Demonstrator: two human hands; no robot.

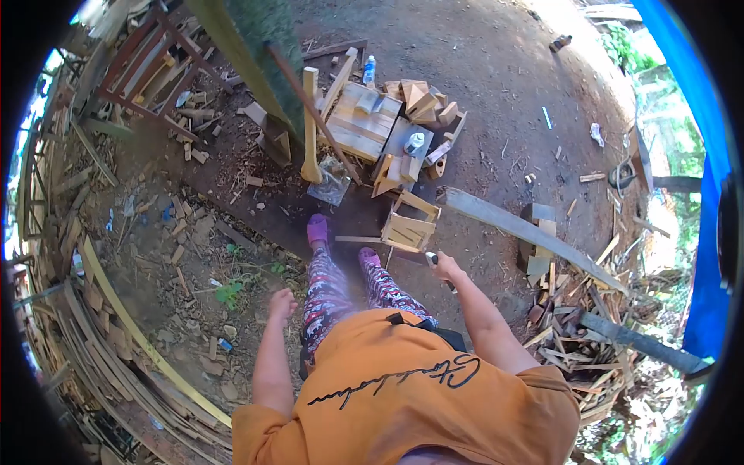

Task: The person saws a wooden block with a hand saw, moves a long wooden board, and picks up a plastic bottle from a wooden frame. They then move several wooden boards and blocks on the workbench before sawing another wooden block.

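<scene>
My right hand (446, 269) is wrapped round the handle of a hand saw (415, 256), whose blade points left, below a small wooden frame piece (408, 225) with slats. My left hand (283, 304) hangs beside my left leg with its fingers curled in; nothing shows in it. Beyond my feet, a slatted wooden chair seat (361, 122) lies near a stack of wood blocks (422, 101). A white bottle (415, 142) stands on a grey board, and a clear bottle with a blue label (370, 71) is behind the slatted seat.
A green post (263, 70) rises at the upper left. One long curved plank (511, 225) crosses the ground to the right. Scrap wood (581, 349) is heaped at the lower right, long strips (116, 372) at the lower left. A wooden chair frame (155, 70) is farther back.
</scene>
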